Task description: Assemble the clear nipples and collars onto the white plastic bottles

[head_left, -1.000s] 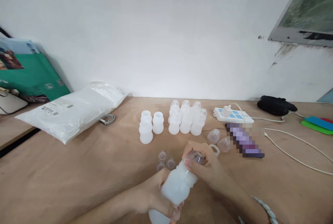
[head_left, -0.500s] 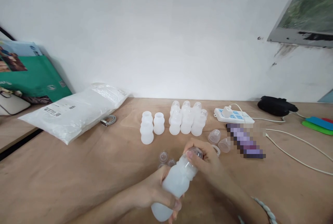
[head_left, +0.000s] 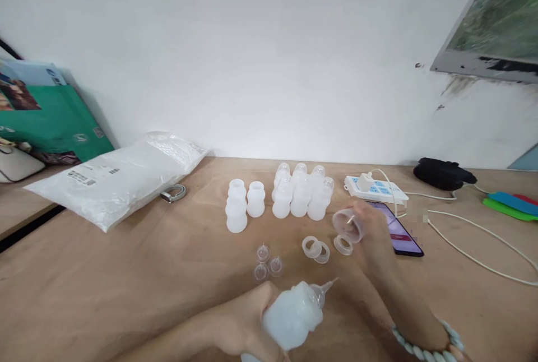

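My left hand [head_left: 247,320] is wrapped round a frosted white baby bottle [head_left: 292,317], tilted with its top to the upper right. A clear teat [head_left: 323,291] with a long thin tip sticks out of its neck. Farther right, my right hand [head_left: 367,224] is closed on a clear bottle cap [head_left: 342,226], its open end turned left; some fingers are hidden. Just below that cap lies a translucent ring [head_left: 343,245], and two more rings [head_left: 311,247] overlap to its left. Three clear teats [head_left: 261,271] lie together beyond the held bottle.
Several capped bottles [head_left: 300,199] stand in a group at the back, with uncapped bottles [head_left: 237,216] to their left. A phone [head_left: 397,230], power strip [head_left: 380,189] and cables are at the right. A plastic parcel [head_left: 126,174] and watch [head_left: 172,194] lie left.
My right hand has left the top of the bottle and moved right to the clear cap. The teat now shows, and the bottle has dropped slightly lower in my left hand.
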The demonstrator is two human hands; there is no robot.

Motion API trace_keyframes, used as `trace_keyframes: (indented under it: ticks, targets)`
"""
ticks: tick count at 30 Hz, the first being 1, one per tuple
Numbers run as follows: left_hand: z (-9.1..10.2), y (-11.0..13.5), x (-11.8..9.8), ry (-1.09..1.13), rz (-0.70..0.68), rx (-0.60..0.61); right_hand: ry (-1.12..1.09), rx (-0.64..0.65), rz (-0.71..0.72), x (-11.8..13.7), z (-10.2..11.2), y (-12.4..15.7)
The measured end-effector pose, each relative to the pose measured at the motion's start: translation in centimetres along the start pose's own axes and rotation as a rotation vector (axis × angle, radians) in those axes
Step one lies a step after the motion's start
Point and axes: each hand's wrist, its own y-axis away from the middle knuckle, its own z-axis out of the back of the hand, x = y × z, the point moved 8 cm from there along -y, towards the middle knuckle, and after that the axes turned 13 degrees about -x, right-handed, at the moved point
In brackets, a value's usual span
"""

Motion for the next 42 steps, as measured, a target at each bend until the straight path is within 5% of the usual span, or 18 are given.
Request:
trace_keyframes:
  ticks: [3, 6, 9, 14, 21, 27, 31, 35, 39, 42]
  targets:
    - [0.1, -0.3, 0.6, -0.027, -0.009, -0.034, 0.203, -0.174, 0.100, -0.1, 3.7, -3.0]
    - [0.1, -0.5, 1.1, 0.014, 0.040, -0.033, 0.708, -0.225, 0.197, -0.9, 6.2, -5.1]
    - [0.0, -0.5, 0.5, -0.004, -0.002, -0.012, 1.103, -0.007, 0.150, -3.9, 6.5, -6.0]
    - [-0.3, -0.1, 0.2, -0.036, 0.001, 0.035, 1.263, 0.317, 0.069, -7.4, 5.6, -5.2]
    - [-0.2, 0.1, 0.0, 0.004, 0.014, 0.005, 1.227, 0.148, 0.130, -5.4, 5.8, -5.4]
    - [-0.1, 0.3, -1.0, 0.089, -0.036, -0.026, 1.119, 0.628, 0.185, -5.7, 0.2, -1.3]
    - [0.1, 0.4, -1.2, 0.130, -0.051, -0.040, 1.129, 0.728, 0.210, -5.5, -2.1, 1.2]
    - [0.3, 0.3, -1.2, 0.113, -0.064, -0.043, 0.818, 0.859, 0.254, -4.0, -4.3, 3.2]
    - [0.6, 0.3, -1.0, 0.126, -0.068, -0.087, 0.701, 0.729, 0.237, -2.6, -4.5, 2.8]
    - [0.9, 0.1, -0.8, 0.130, -0.093, -0.133, 0.395, 0.638, 0.127, -1.3, -4.2, 2.4]
